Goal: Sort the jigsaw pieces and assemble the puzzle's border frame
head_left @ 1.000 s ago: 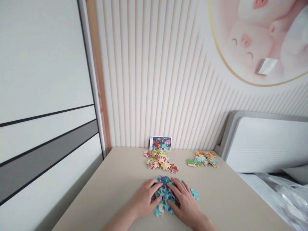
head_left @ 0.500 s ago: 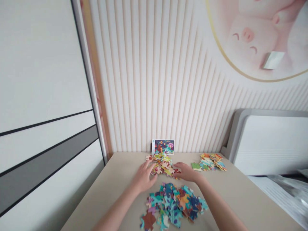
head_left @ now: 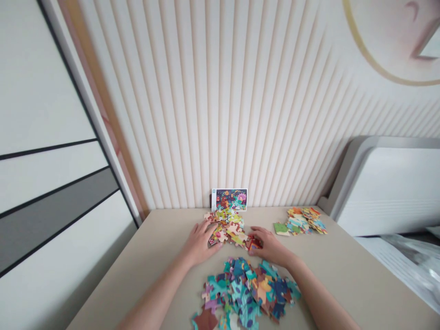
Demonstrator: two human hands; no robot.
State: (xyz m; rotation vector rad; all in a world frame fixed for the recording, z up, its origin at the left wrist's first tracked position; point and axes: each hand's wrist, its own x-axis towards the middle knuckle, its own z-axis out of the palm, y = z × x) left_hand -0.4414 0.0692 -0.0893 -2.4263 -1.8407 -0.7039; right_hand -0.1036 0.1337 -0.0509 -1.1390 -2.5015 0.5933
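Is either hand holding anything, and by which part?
Cannot tell: the left hand is at the left edge of the yellow-pink puzzle pile, the right hand at the right side of a red piece.

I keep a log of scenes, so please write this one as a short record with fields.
Left hand: at the left edge of the far pile, fingers spread
Right hand: at its right edge, around a red piece
Far pile: yellow, pink, red puzzle pieces
Near pile: mostly teal, blue, brown pieces
Right pile: orange, green, light blue pieces
Picture card: upright behind far pile
Surface: beige table
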